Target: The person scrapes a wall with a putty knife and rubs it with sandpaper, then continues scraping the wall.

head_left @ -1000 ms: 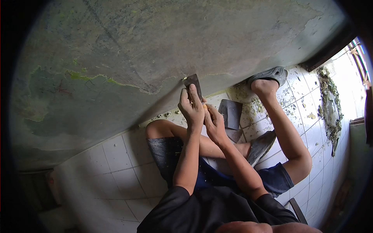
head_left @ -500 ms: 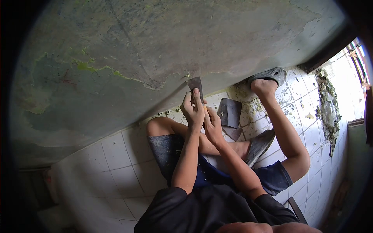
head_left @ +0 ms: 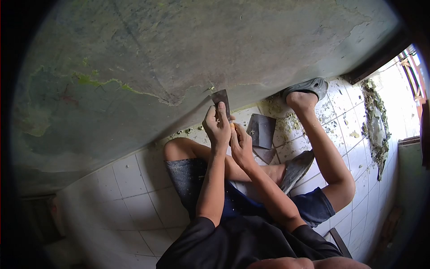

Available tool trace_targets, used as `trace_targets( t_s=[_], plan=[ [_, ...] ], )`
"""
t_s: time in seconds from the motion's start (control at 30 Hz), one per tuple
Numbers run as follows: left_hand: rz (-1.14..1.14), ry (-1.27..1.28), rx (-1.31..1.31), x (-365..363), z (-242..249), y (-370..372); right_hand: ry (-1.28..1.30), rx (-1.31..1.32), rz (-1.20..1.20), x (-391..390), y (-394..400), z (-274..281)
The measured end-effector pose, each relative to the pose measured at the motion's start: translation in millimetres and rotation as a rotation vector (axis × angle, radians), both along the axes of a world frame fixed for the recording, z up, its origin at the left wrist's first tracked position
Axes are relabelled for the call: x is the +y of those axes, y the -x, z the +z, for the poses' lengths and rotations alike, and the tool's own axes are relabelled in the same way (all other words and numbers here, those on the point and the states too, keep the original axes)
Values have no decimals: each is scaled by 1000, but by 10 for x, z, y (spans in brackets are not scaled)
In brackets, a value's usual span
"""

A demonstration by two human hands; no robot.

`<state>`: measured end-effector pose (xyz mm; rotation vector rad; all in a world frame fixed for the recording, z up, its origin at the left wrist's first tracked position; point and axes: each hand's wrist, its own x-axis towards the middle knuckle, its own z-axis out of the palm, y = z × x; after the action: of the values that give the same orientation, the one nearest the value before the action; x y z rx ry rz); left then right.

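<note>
A scraper [head_left: 221,97] with a wide dark blade and a bit of orange handle showing is held in both hands, its edge at the lower wall [head_left: 134,58]. My left hand [head_left: 217,128] is wrapped round the base of the blade, thumb laid along its face. Just behind and to the right, my right hand [head_left: 242,145] closes on the orange handle. Beside the blade's edge, a small pale flake [head_left: 212,87] shows on the wall. The wall is grey, with a ragged yellow-green line of peeling paint [head_left: 101,82] on the left.
Dark bent sheets [head_left: 262,130] lie on the white tiled floor [head_left: 134,206] right of my hands. Paint chips surround my foot in a grey clog [head_left: 309,87]. Farther right runs a long heap of scrapings [head_left: 376,123]. My bent knees flank the hands.
The whole view has shifted slightly, with the wall and hands a little further left in it. Both hands keep their grip, and the blade stays at nearly the same spot on the wall.
</note>
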<state>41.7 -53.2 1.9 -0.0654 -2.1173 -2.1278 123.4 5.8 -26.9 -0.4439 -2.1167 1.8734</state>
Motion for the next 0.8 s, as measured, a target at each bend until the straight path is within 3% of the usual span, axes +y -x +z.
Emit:
trace_targets(
  t_s=[0.17,0.23,0.27,0.5,0.57,0.8],
  plan=[
    [59,-60,86,25,332,75,-79,104,100,132,209,509],
    [159,-217,183,23,559,147,-88,143,149,118,293,659],
    [154,-142,217,-48,601,158,-67,190,175,90,312,680],
    [55,-61,28,-99,89,-24,61,65,142,-51,2,125],
    [14,-31,38,-94,23,-69,254,11,119,-71,-50,-61],
    [30,24,94,-33,154,-32,298,41,94,-43,-56,218]
  ],
)
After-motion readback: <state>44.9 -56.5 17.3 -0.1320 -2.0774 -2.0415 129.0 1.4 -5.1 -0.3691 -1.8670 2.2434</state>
